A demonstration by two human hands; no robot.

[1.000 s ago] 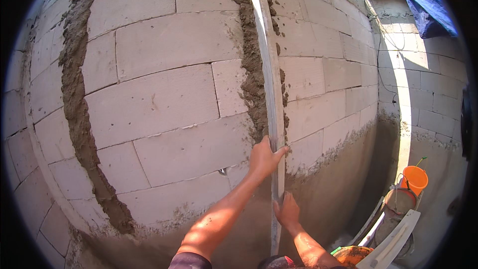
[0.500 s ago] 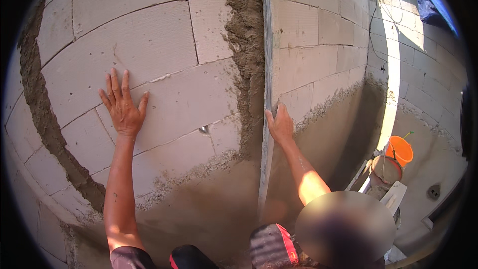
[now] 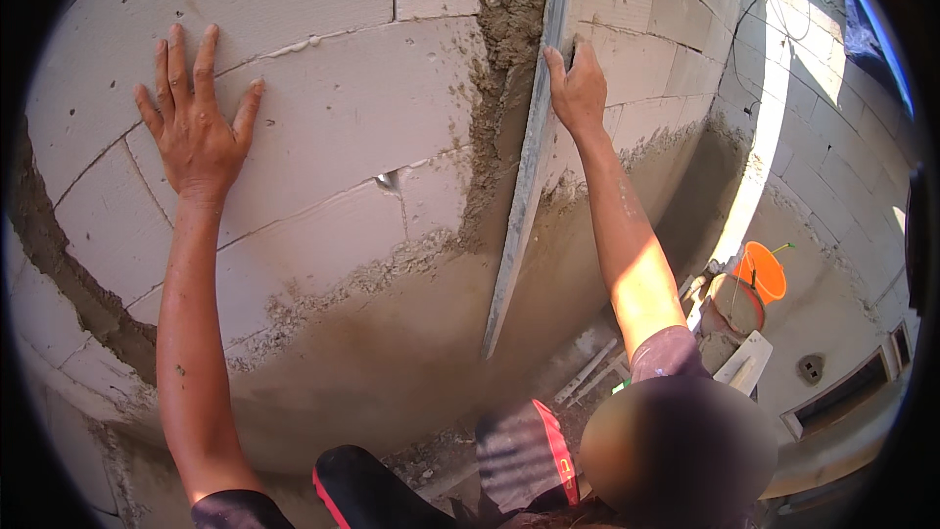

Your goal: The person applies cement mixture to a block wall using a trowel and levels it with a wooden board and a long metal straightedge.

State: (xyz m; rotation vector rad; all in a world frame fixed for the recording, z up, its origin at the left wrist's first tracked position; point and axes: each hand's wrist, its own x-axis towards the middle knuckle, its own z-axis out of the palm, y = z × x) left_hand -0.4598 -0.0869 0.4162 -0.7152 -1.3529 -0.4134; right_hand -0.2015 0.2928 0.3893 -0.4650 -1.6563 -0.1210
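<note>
My left hand lies flat on the pale block wall, its fingers spread and holding nothing. My right hand grips the edge of a long grey straightedge, thumb on the near side; some fingers are hidden. The straightedge leans slightly, its top running out of the picture and its lower end in front of the smooth grey plaster. Left of it, a rough vertical strip of wet mortar runs down the blocks. Whether the bar touches this strip, I cannot tell.
Another mortar strip runs down the wall at far left. At right stand an orange bucket and a mortar-filled bucket, beside a pale board. A cable hangs in the far corner. A blurred round patch covers the lower right.
The view has shifted, and the straightedge now slants more, its lower end further left. My right hand sits higher in the picture, still on the bar. My left hand stays flat against the wall.
</note>
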